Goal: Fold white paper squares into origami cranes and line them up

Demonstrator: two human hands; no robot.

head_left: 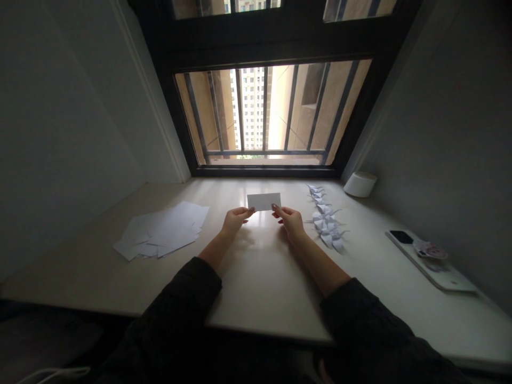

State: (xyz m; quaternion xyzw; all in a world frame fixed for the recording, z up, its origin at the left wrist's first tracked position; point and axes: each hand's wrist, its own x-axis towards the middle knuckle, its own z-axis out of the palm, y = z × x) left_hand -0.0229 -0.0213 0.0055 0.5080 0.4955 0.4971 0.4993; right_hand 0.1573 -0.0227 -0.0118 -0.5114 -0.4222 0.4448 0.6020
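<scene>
A small white rectangle of paper (263,201) is held up above the windowsill, its long side running left to right. My left hand (236,220) pinches its lower left corner between thumb and fingers. At the lower right corner, my right hand (290,220) grips the same paper, thumb on the near face. Off to the left lies a loose pile of white paper sheets (172,229), overlapping at odd angles. Several folded white paper cranes (326,218) stand in a row just right of my right hand.
A white phone (432,264) with a round pinkish grip lies at the right. Behind it, a white cylindrical object (360,184) sits by the right wall. The dark-framed window (264,170) closes off the far side of the pale sill (264,293).
</scene>
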